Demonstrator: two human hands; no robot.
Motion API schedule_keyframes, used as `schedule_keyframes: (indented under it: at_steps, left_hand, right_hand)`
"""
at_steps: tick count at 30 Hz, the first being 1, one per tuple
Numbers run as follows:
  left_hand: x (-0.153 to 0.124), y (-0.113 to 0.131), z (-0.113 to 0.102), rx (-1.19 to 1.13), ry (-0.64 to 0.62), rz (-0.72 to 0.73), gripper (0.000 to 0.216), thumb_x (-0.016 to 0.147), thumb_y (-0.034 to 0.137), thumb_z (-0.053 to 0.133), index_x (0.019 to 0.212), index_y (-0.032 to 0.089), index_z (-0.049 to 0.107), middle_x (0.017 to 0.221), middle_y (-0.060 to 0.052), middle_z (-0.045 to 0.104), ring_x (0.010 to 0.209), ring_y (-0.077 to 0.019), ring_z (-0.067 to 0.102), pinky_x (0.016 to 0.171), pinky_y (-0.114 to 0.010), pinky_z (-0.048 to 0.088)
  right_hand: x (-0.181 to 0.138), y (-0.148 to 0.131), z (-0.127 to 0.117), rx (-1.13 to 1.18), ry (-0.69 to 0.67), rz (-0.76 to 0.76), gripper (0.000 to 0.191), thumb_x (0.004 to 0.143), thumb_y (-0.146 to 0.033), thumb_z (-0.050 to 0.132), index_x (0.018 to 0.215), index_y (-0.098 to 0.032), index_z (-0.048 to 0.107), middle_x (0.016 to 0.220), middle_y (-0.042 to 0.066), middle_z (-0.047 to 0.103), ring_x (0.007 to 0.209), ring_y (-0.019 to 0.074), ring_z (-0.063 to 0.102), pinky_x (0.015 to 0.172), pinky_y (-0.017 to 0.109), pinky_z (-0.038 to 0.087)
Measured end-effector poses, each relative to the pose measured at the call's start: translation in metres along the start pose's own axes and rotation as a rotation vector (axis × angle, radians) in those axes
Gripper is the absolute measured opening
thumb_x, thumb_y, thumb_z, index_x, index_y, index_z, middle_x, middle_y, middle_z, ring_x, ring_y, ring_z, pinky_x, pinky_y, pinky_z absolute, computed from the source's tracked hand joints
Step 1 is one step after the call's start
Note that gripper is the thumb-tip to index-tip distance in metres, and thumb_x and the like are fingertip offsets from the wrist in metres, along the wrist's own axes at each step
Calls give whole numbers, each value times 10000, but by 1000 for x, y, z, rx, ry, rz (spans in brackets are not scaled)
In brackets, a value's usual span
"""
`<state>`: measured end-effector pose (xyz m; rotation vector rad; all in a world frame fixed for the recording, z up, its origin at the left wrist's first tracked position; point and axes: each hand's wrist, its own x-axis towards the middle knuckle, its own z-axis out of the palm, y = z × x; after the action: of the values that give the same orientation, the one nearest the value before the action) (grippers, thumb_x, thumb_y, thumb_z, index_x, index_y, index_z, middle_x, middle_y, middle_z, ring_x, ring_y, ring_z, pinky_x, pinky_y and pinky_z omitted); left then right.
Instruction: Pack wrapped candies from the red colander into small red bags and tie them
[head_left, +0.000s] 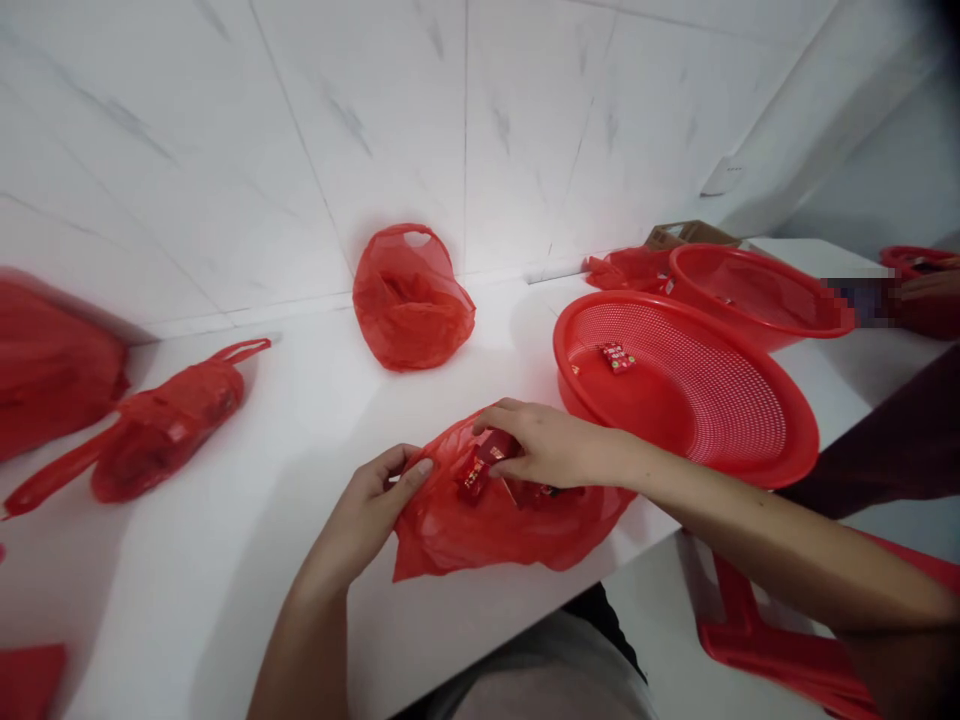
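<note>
The left hand [379, 500] pinches the near-left edge of a red plastic bag [465, 545] between thumb and fingers. The bag lies on the white worktop [300, 390] in front of the person, its mouth open and small red packets [472, 475] showing in it. The right hand [544, 445] reaches over the bag from the right, thumb and fingers curled about a dark red packet [495, 443]; whether they grip it or only touch it, I cannot tell.

Just beyond the right forearm stands a large red basket [750, 390] with perforated walls, a few small packets [616, 358] lying inside it. The forearm passes in front of the basket and hides part of its near side. Behind the basket come a second red basket [757, 285], a crumpled red bag [630, 268] and a cardboard box [690, 235]. At the far right edge, another person's hand [930, 290] shows, partly blurred.

Near the tiled wall [375, 100], an open red bag [416, 300] sits upright, well apart from the hands. Farther left lie a filled red bag [180, 410] with its handles stretched out and a larger red bag [52, 370], cut by the picture's edge. A red stool [750, 640] stands below the right forearm.
</note>
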<state>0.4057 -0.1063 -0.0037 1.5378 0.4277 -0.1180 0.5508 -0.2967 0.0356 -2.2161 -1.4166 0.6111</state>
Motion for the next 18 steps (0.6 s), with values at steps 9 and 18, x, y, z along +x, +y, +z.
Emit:
schedule_keyframes:
  at_steps: [9,18]
  left_hand:
    - [0,-2,-3,27,38,43,387,841,495,603,1104,213,640,933,-30,702,766,-170,640,666,-254,493]
    - [-5,9,0,154,-7,65,475,817,504,610,1184,206,565,1175,-95,669,940,-260,671,763,-340,547]
  right_hand:
    - [-10,30,-75,-26,336,155,343,903,-477,512,1108,-215,598,1085,56,659,850,160,621,737,276,486]
    - [-12,174,-98,-382,255,569,759,739,-521,700,1296,-41,514,1216,305,526,934,230,593,735,302,406]
